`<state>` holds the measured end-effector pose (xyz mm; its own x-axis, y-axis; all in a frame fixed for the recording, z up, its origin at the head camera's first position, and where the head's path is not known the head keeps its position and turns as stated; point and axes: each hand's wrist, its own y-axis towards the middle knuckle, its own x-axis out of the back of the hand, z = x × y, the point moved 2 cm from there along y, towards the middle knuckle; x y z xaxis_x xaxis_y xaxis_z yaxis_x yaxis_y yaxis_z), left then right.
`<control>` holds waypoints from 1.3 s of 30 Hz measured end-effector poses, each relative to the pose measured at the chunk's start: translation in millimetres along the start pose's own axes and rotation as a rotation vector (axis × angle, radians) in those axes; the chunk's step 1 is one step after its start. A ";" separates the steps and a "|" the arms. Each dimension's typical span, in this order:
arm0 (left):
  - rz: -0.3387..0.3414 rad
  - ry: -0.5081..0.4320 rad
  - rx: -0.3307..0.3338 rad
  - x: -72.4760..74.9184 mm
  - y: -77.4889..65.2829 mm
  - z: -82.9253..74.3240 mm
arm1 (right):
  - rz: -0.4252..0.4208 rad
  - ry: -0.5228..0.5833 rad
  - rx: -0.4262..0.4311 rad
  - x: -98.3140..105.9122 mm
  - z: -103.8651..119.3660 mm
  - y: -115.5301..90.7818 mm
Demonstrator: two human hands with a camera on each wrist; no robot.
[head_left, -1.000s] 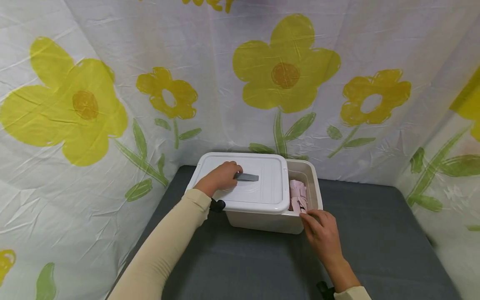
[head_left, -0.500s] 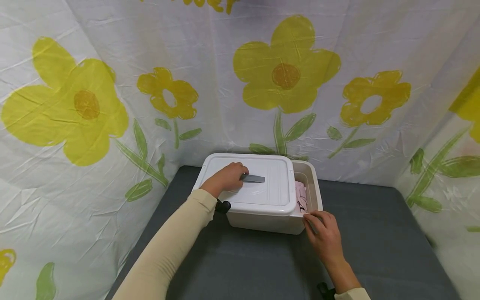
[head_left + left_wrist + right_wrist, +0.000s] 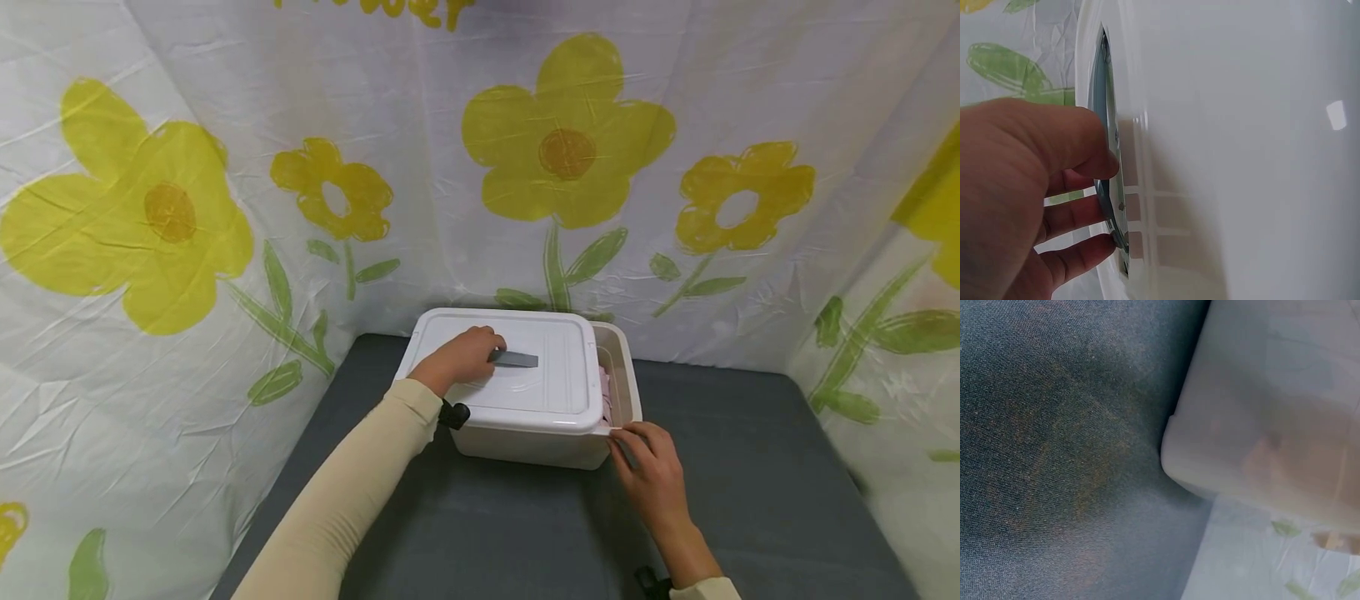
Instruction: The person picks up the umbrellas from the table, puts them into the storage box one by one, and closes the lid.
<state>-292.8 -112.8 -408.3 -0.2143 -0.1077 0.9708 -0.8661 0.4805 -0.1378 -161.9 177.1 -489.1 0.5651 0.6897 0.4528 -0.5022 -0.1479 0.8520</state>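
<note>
A white lid [image 3: 555, 333] lies over most of a beige plastic storage box [image 3: 525, 447]. Its right end leaves a strip of the box uncovered. In that gap a sliver of pink folded cloth [image 3: 605, 392] shows; the lid hides the remainder. My left hand [image 3: 467, 357] grips the grey handle [image 3: 517, 359] in the middle of the lid. The left wrist view has thumb and fingers around this handle. At the box's front right corner, my right hand [image 3: 651, 467] pinches the rim. The right wrist view shows mainly the box's outer wall [image 3: 1260, 425].
The box stands on a dark grey padded table [image 3: 750, 467], near its back edge. Behind and at both sides hangs a white curtain [image 3: 442, 208] printed with yellow flowers.
My left hand has slid the lid to the right across the box, so the gap and the visible cloth have shrunk. My right hand stays at the rim, slightly farther right than before.
</note>
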 end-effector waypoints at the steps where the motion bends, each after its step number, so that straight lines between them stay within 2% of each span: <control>1: 0.003 -0.001 -0.002 0.1 0.6 -1.0 | -0.012 0.003 0.009 -0.3 -0.4 0.1; 10: 0.001 0.016 -0.021 -0.2 7.0 -9.1 | -0.050 0.016 0.004 -0.3 -5.0 -2.6; 16: 0.009 0.008 -0.019 -0.4 11.8 -16.9 | -0.081 0.046 -0.086 1.9 -9.8 -4.9; 24: 0.016 0.017 -0.040 -3.1 20.6 -23.2 | -0.080 0.056 -0.178 3.9 -11.6 -4.7; 30: 0.018 0.020 -0.034 -3.3 23.2 -28.5 | -0.048 0.106 -0.304 3.1 -9.1 -0.7; 39: 0.022 0.026 -0.056 -1.6 28.9 -45.7 | -0.013 0.216 -0.534 1.0 -12.9 0.2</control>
<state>-296.9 -59.0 -405.0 -0.2211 -0.0744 0.9724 -0.8343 0.5308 -0.1491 -169.8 186.9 -491.9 0.4552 0.8264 0.3314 -0.7887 0.2015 0.5808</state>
